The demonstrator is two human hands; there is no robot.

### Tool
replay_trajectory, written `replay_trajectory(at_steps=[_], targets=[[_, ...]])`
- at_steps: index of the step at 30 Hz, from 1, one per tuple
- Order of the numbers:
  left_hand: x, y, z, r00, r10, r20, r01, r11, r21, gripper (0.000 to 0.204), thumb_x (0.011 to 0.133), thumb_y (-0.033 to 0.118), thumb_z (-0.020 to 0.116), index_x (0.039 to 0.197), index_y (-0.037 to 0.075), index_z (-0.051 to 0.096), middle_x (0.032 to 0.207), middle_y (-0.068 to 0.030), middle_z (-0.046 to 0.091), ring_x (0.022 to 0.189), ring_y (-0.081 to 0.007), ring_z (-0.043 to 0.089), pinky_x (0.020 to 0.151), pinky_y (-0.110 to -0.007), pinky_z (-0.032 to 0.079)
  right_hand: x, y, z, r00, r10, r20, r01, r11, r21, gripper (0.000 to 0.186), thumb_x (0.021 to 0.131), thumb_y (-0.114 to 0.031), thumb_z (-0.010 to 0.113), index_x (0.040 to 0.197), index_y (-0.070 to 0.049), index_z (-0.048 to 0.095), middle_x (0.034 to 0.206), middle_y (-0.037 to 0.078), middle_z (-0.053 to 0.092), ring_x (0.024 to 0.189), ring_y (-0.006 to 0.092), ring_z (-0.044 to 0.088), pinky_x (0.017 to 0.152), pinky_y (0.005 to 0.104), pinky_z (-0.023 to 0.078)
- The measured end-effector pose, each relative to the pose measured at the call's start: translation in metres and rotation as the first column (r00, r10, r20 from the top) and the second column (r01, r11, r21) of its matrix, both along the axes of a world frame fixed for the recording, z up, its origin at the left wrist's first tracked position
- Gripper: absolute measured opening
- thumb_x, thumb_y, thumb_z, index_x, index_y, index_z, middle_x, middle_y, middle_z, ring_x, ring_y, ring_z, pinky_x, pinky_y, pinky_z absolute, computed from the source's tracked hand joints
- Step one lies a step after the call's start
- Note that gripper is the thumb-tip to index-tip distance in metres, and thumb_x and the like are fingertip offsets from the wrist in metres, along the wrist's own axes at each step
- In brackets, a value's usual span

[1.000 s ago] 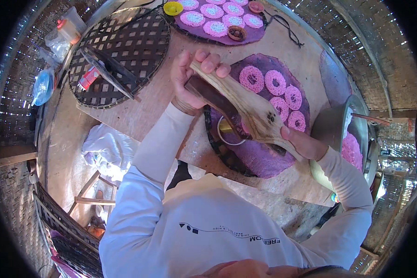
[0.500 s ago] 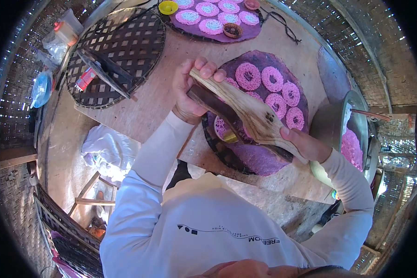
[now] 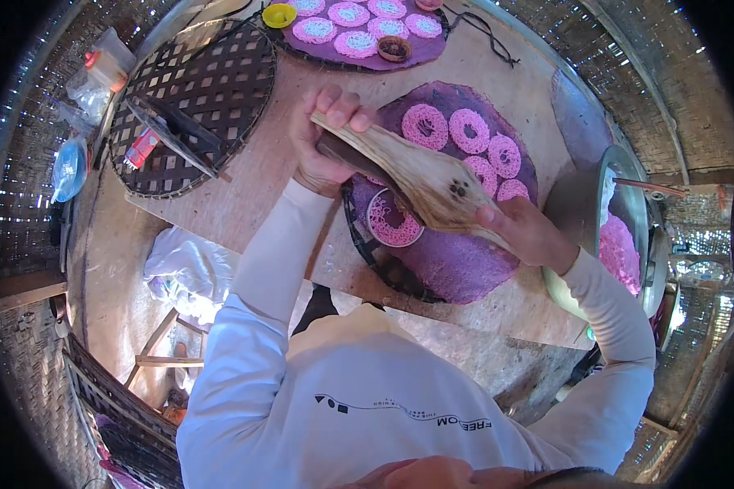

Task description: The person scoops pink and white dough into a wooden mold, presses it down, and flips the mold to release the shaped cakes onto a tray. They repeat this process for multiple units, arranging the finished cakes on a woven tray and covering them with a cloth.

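Note:
A long, pale wooden press (image 3: 424, 179) with a dark lower piece is held aslant in both hands. My left hand (image 3: 322, 143) grips its upper end; my right hand (image 3: 534, 236) holds the lower right end. Beneath it, a metal ring mould (image 3: 393, 243) containing pink lacy strands rests on a round purple mat (image 3: 465, 269) over a dark woven tray. Several pink lacy rings (image 3: 469, 130) lie on the mat behind the press, partly covered by it.
A large metal pot (image 3: 571, 216) holds pink batter-like mass at right. Behind are a tray of pink-and-white rings (image 3: 351, 15), a yellow bowl (image 3: 279, 15) and a brown bowl (image 3: 393, 49). Left lie a lattice basket (image 3: 196, 73), plastic bags (image 3: 69, 167) and white cloth (image 3: 183, 269).
Both hands and the press have shifted slightly up and left. The ring mould below shows more pink strands, and the yellow part seen inside it earlier is hidden.

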State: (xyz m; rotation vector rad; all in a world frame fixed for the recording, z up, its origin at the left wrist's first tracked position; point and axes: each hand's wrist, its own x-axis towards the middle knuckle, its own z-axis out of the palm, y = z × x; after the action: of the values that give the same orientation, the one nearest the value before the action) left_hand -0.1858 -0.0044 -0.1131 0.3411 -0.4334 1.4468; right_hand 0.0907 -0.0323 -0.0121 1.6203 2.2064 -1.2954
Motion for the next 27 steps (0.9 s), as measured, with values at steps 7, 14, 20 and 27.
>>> replay_trajectory(at_steps=[7,14,20,27], targets=[[-0.027,-0.016,0.012,0.979,0.084,-0.188,-0.101,0.991,-0.088,0.024,0.093,0.037,0.042,0.075,0.022,0.048,0.069,0.0097,0.048,0.074,-0.0099,0.047,0.080,-0.035,0.038,-0.034,-0.009,0.001,0.996,-0.083,-0.011,0.081,0.989,-0.122,0.072,0.082,-0.065,0.046,0.055,0.000,0.058,0.045,0.004,0.046,0.042,0.0121,0.045,0.041,0.0316,0.036],[0.003,-0.029,0.000,0.980,0.073,-0.184,-0.127,0.946,-0.299,0.030,0.092,0.046,0.042,0.087,0.018,0.051,0.076,0.0053,0.048,0.080,-0.0153,0.049,0.083,-0.037,0.040,-0.021,-0.016,0.022,0.989,-0.150,-0.011,0.140,0.945,-0.296,0.068,0.087,-0.061,0.042,0.064,0.000,0.061,0.050,0.004,0.053,0.044,0.0111,0.050,0.041,0.0274,0.039],[0.008,-0.032,0.037,0.858,-0.055,-0.511,0.014,0.996,-0.084,0.077,0.079,0.061,0.050,0.135,0.009,0.035,0.131,-0.0112,0.041,0.127,-0.0284,0.033,0.107,-0.046,0.021,0.025,-0.019,0.017,0.914,-0.260,-0.311,0.161,0.937,-0.310,0.065,0.091,-0.057,0.037,0.074,0.001,0.062,0.055,0.003,0.055,0.046,0.0100,0.050,0.043,0.0250,0.039],[0.045,-0.050,0.072,0.062,0.406,-0.912,-0.284,0.883,0.374,0.058,0.063,0.016,0.080,0.114,0.003,0.054,0.112,-0.0125,0.059,0.107,-0.0244,0.055,0.093,-0.036,0.042,-0.013,-0.033,0.025,0.596,-0.480,-0.644,0.035,0.816,-0.577,0.063,0.095,-0.053,0.027,0.113,0.002,0.053,0.098,0.012,0.060,0.089,0.0157,0.058,0.079,0.0291,0.045]])
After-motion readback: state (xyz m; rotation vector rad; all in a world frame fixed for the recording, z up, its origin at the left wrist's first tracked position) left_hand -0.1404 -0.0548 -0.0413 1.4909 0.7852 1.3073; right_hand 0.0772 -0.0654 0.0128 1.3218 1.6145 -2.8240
